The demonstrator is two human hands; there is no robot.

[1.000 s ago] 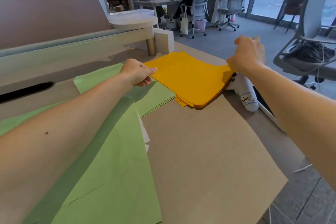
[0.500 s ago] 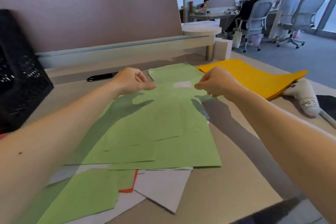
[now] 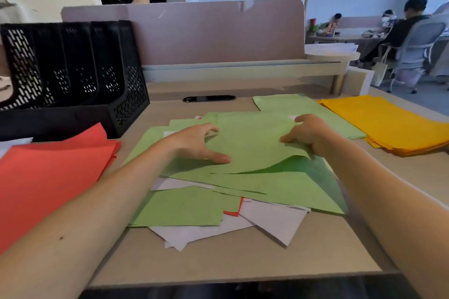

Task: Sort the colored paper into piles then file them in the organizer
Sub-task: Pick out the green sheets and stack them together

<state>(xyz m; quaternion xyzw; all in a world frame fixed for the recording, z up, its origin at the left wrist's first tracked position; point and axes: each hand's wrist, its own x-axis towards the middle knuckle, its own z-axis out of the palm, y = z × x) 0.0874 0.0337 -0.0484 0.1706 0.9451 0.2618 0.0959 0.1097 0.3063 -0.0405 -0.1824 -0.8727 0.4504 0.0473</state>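
A loose heap of green sheets point(image 3: 255, 143) covers the desk's middle, with white sheets point(image 3: 274, 222) and a red edge point(image 3: 234, 212) poking out beneath. My right hand point(image 3: 306, 132) pinches the top green sheet and lifts its right edge into a curl. My left hand point(image 3: 196, 143) rests with spread fingers on the same sheet. A red pile point(image 3: 48, 172) lies at the left, a yellow pile point(image 3: 388, 121) at the right, and a green pile point(image 3: 286, 103) sits behind the heap. The black mesh organizer point(image 3: 73, 75) stands at the back left.
A pink divider panel point(image 3: 206, 34) and a low shelf point(image 3: 243, 69) close off the desk's back. A black cable slot point(image 3: 209, 98) sits behind the papers. People sit on office chairs at the far right. The desk's front edge point(image 3: 230, 281) is near me.
The view has swung left from the yellow pile to the green heap. Both hands moved from the yellow stack onto the green sheets, and my right hand has lifted the top sheet's edge.
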